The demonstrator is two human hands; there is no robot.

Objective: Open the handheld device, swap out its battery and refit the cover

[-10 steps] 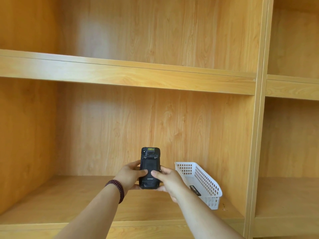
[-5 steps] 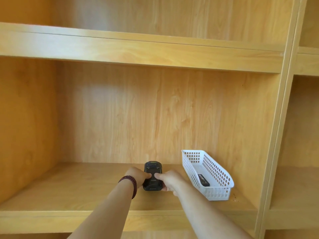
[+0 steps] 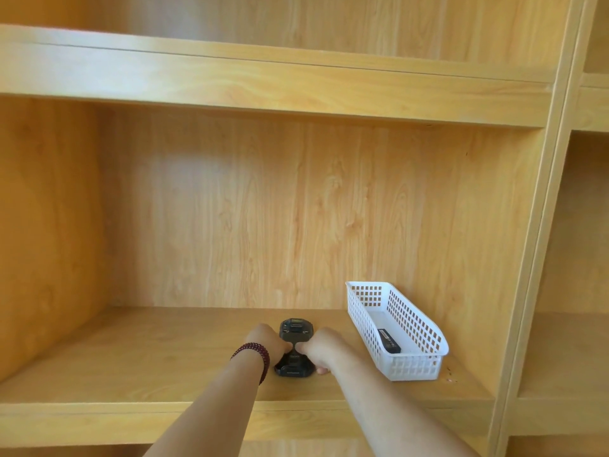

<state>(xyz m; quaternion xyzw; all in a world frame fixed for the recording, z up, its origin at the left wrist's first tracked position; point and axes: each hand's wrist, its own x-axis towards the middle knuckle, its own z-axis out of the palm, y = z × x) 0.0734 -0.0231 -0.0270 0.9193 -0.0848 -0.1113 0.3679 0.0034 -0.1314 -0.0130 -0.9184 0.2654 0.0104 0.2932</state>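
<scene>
The black handheld device [image 3: 295,329] lies back side up on the wooden shelf [image 3: 148,357], its far end pointing to the rear wall. My left hand [image 3: 265,341], with a dark bead bracelet at the wrist, grips its left side. Opposite it, my right hand [image 3: 324,349] grips the right side. Both thumbs meet over the middle of the back cover. A black battery [image 3: 389,340] lies inside the white plastic basket [image 3: 415,366] to the right.
The basket stands at the right end of the shelf, close to the upright divider [image 3: 527,258]. Another shelf board [image 3: 263,84] runs overhead. More compartments [image 3: 580,258] open to the right. Small specks lie by the basket's near corner.
Both hands have lowered the device from upright in the air down flat onto the shelf. They keep their hold on its sides. The camera view has tilted.
</scene>
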